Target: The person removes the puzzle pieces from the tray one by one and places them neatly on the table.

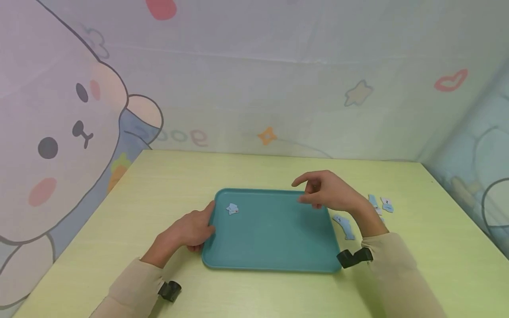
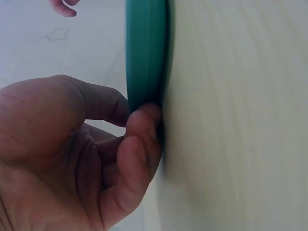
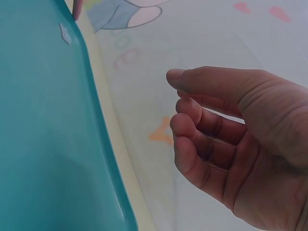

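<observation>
A teal tray [image 1: 270,234] lies flat in the middle of the pale yellow-green table [image 1: 167,181]. My left hand [image 1: 191,229] grips the tray's left rim [image 2: 147,48], thumb on top and a curled finger [image 2: 139,139] under the edge. My right hand [image 1: 326,192] hovers over the tray's far right corner with its fingers [image 3: 192,130] loosely curled and nothing in them. One small light-blue paper piece [image 1: 232,209] lies on the tray near its far left corner, also seen in the right wrist view as the paper piece [image 3: 65,33].
Several more light-blue pieces lie on the table right of the tray: a long one [image 1: 346,227] by the rim and smaller ones [image 1: 385,204] farther right. A cartoon-printed curtain [image 1: 59,132] closes off the back and both sides.
</observation>
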### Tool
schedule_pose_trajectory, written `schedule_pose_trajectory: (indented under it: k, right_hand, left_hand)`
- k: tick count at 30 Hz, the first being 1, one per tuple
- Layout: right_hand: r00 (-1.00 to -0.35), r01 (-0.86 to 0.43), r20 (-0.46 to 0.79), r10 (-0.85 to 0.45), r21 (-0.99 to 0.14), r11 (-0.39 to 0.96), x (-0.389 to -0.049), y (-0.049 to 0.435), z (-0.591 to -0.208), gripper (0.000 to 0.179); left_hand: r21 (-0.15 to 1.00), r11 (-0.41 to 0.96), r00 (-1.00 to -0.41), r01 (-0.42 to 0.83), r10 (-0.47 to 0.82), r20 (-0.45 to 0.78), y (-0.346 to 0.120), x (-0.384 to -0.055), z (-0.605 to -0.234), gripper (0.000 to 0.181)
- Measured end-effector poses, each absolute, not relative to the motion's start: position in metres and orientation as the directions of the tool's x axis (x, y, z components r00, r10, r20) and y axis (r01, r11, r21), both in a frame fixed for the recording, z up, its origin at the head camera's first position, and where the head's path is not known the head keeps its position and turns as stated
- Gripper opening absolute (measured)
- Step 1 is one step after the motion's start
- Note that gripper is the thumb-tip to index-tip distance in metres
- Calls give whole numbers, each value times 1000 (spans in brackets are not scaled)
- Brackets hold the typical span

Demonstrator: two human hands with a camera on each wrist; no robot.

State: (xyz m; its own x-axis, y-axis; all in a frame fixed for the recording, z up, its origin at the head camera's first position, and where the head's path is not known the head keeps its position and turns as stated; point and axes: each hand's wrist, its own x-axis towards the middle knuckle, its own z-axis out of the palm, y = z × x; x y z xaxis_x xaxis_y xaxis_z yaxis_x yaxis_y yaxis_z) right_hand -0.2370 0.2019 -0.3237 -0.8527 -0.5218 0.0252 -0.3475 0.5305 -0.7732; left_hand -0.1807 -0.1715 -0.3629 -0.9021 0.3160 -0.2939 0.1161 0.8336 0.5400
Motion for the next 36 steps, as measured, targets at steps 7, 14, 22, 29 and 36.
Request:
schedule_pose_trajectory:
  k: [7,14,22,29,36]
  right_hand:
    - [-843,-352,25,-538,-782,514,-241,189,-328,35]
    - [-823,-364,30,-568,-795,486,-244,176,-331,35]
    - [-800,-377,40,-598,-810,449,-247,165,-335,32]
    - [-790,-382,46,-612,-817,432,-248,155,-339,34]
    - [-788,-375,33,-614,-817,438,-247,145,-341,38]
  left_hand:
    - [533,839,-904,114,310,-295,-172,-181,-364,77]
    - [530,840,-905,115,309,-293,-172,-181,-363,77]
    - [527,842,-904,118,310,-294,-171,-181,-363,77]
    - [524,843,-905,120,310,-292,-171,-181,-362,77]
    - [524,843,-904,120,311,-293,-171,-181,-362,77]
